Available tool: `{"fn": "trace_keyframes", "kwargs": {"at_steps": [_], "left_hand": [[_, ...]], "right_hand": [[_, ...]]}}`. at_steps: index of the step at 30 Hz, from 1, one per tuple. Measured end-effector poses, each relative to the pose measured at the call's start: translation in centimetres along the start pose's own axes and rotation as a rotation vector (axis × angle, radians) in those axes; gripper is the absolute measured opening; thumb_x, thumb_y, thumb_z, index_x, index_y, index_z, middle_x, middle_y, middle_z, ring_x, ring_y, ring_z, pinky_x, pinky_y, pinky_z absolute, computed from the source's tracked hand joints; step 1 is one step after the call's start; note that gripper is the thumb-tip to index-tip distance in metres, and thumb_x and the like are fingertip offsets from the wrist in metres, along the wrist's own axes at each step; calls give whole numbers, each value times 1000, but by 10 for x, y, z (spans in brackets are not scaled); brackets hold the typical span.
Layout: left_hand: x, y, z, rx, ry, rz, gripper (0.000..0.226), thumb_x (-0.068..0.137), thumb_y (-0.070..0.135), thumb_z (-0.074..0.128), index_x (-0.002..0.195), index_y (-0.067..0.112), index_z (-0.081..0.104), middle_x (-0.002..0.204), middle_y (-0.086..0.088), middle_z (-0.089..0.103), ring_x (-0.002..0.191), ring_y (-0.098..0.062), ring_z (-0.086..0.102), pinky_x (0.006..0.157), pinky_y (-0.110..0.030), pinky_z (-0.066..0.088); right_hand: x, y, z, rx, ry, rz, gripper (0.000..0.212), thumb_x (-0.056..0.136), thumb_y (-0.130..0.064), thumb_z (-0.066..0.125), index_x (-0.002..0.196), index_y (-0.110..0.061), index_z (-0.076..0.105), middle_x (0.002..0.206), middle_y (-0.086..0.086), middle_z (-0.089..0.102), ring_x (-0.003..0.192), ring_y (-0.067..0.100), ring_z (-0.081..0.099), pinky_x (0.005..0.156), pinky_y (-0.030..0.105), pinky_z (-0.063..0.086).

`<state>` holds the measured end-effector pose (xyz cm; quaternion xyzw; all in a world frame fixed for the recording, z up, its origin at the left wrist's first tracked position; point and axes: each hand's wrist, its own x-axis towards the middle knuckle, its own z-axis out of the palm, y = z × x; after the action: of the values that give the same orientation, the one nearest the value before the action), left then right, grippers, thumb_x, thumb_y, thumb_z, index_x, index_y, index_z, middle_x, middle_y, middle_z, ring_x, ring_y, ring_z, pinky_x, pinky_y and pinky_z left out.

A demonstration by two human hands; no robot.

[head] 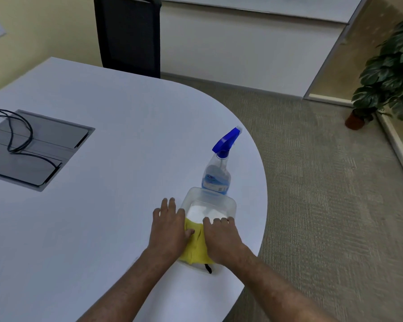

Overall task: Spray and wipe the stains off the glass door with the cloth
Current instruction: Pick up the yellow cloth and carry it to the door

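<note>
Head view of the start of a glass-cleaning task. Both hands rest on a yellow cloth [194, 246] that lies in the near end of a clear plastic tray [230, 203] at the rounded edge of the white desk [102, 159]. The left hand [168, 228] lies flat, fingers spread, with its thumb on the cloth's left part and its fingers reaching onto the bare desk beside the tray; the right hand [221, 238] presses palm-down on the cloth's right part, fingertips at the tray's empty far half. Neither hand is closed around anything; whether either has begun to pinch the fabric cannot be told. The spray bottle [218, 173], clear with a blue trigger head, stands upright just beyond the tray's far end, straight ahead of the right hand and nearer to it than to the left, nozzle pointing away and to the right. By this layout the right hand would reach forward for the bottle while the left gathers the cloth. A framed glass panel [330, 66] stands well apart across the carpet; no stains are discernible from here.
</note>
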<state>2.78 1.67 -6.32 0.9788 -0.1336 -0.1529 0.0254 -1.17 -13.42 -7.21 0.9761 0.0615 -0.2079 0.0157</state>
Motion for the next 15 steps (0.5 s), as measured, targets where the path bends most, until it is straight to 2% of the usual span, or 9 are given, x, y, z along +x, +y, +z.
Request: {"fn": "trace_keyframes", "kwargs": {"at_steps": [4, 7, 9, 12, 15], "left_hand": [[2, -3, 5, -94, 33, 9, 47, 98, 34, 58, 138, 9, 56, 169, -17, 28, 160, -34, 17, 125, -46, 21], [-1, -4, 5, -188, 51, -41, 39, 97, 32, 60, 131, 12, 61, 170, -13, 26, 161, -31, 12, 126, -48, 13], [-4, -6, 5, -270, 71, -82, 34, 96, 32, 62, 126, 14, 63, 170, -10, 26, 161, -28, 9, 127, -47, 8], [-11, -9, 3, -432, 138, -112, 25, 92, 25, 69, 113, 12, 67, 167, -13, 34, 160, -28, 15, 127, -44, 8], [-19, -10, -1, -556, 189, -130, 17, 88, 18, 72, 102, 10, 67, 162, -14, 42, 159, -28, 21, 126, -41, 10]], "right_hand": [[5, -1, -2, 20, 13, 10, 68, 92, -10, 62, 151, -3, 31, 129, 20, 63, 119, 38, 61, 117, 49, 30], [7, 1, -3, 68, 57, 11, 64, 95, -10, 57, 153, -6, 32, 129, 18, 63, 118, 36, 61, 112, 46, 34], [6, 2, -5, 112, 80, 11, 63, 94, -10, 56, 152, -8, 34, 129, 16, 62, 118, 35, 60, 109, 44, 35], [3, 2, -10, 210, 115, 18, 62, 90, -8, 57, 150, -11, 39, 130, 15, 59, 118, 34, 58, 106, 42, 37], [-2, 4, -17, 387, 141, 39, 48, 90, -9, 54, 139, -9, 52, 127, 14, 58, 116, 33, 57, 100, 40, 43]]}}
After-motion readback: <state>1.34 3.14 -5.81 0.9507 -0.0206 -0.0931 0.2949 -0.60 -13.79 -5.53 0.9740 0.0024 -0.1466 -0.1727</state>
